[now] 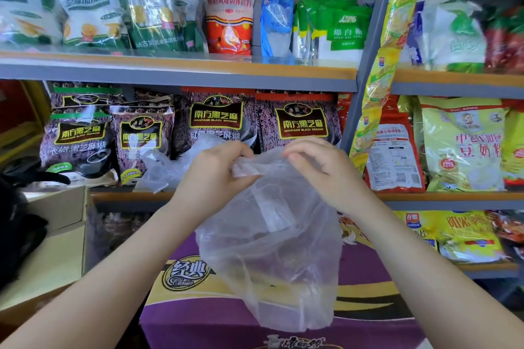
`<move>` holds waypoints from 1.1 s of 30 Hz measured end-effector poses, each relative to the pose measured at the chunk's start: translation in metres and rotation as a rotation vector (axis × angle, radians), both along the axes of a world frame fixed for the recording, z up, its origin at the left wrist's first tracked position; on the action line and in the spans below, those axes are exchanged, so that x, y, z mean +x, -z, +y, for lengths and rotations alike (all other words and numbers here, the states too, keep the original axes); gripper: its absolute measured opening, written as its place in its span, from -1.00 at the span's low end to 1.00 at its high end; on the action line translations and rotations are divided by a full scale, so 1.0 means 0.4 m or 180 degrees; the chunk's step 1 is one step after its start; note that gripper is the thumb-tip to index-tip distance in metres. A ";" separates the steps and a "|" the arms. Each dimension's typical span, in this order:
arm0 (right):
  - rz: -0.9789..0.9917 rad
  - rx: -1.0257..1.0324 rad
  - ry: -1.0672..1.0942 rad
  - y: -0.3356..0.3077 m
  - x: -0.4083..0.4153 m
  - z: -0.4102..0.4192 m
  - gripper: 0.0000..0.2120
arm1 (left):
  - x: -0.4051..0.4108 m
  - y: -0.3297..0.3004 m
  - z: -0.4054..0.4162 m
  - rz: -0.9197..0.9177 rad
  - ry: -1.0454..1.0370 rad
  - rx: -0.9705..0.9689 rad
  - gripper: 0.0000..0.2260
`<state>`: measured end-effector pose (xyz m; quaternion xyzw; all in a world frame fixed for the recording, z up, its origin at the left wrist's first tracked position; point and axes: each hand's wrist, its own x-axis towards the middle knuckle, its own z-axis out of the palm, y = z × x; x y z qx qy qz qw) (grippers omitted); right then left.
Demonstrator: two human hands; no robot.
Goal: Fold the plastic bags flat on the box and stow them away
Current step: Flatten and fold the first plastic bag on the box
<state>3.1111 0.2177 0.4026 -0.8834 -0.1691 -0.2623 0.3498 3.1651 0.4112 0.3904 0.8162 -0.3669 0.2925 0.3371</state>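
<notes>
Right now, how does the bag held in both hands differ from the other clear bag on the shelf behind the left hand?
The held bag hangs in the air over the purple box; the shelf bag lies crumpled against the sesame packs.
The held bag is pinched at its top edge by the left hand and right hand; nothing grips the shelf bag.
The held bag hangs spread open; the shelf bag is bunched.
Both are thin, clear plastic.
</notes>
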 end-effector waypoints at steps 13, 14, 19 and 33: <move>0.0354 0.0438 0.0706 0.025 0.052 -0.038 -0.81 | 0.006 -0.005 -0.018 0.1445 0.0329 -0.1010 -0.95; 0.0020 0.0169 0.0814 0.029 0.043 -0.032 -0.79 | 0.011 -0.002 -0.022 0.1484 0.0229 -0.1194 -0.92; -0.0559 -0.0727 0.0158 0.075 0.004 -0.001 -0.47 | 0.016 -0.007 -0.037 0.1944 0.0374 -0.2150 -0.83; 0.0900 0.3643 0.0486 0.074 0.079 -0.050 -0.79 | 0.063 0.047 0.000 0.2486 0.0712 -0.2253 -0.90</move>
